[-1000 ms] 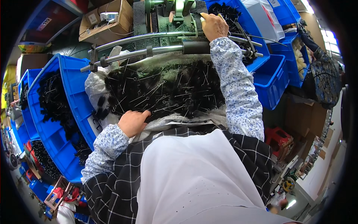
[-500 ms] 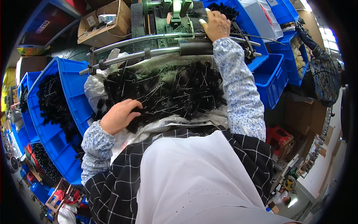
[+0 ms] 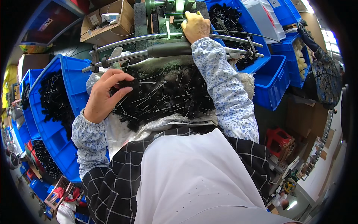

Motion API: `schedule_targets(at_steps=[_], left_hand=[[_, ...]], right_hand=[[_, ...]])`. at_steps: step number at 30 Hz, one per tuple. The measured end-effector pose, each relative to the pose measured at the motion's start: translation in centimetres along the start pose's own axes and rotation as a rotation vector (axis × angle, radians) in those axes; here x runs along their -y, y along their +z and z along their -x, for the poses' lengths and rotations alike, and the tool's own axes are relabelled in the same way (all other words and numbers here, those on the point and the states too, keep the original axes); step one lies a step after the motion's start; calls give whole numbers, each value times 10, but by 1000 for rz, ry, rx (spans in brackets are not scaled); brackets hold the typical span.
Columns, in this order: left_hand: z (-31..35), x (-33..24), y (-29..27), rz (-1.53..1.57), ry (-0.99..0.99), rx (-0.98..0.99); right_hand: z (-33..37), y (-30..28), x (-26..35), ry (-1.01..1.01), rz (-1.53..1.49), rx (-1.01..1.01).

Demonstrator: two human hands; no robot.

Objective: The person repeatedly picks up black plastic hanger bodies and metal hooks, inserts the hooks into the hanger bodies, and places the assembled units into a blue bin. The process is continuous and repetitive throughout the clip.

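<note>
A heap of small black brushes [image 3: 167,93] with thin looped wire stems lies before me on a white sack [image 3: 156,127]. Over its left side my left hand [image 3: 102,93] is raised, thumb and forefinger curled around the dark bristles of a brush [image 3: 147,82], whose wire stem points right. My right hand [image 3: 195,29] reaches across two metal rails to the green machine [image 3: 173,26]. Its fingers, with yellowish covers on the tips, are bent down by the machine's middle. What they grip is hidden under the hand.
Metal rails [image 3: 128,56] with a black sleeve [image 3: 169,50] cross between heap and machine. Blue bins with black brushes stand left [image 3: 71,89] and right [image 3: 257,63]. A cardboard box [image 3: 106,24] sits back left, an open blue bin [image 3: 272,82] right. A red stool [image 3: 278,142] is lower right.
My left hand has risen from the heap, moving up and left with a brush. My right hand has moved left from beside the right bin to the machine's middle. The black sleeve has slid left.
</note>
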State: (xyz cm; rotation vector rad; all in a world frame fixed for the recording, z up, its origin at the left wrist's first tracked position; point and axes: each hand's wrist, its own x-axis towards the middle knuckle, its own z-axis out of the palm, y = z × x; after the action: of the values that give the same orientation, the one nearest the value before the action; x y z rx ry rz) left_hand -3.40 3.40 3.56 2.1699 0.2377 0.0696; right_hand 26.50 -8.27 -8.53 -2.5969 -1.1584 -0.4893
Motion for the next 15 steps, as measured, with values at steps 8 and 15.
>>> schedule_targets(at_steps=[8,15], left_hand=[[5,10,5,-71,103,-133],[-9,13,25,251,95,-197]], right_hand=[[5,-4,-55,-25,58,-47],[-19,-6,-115,72,-3,146]])
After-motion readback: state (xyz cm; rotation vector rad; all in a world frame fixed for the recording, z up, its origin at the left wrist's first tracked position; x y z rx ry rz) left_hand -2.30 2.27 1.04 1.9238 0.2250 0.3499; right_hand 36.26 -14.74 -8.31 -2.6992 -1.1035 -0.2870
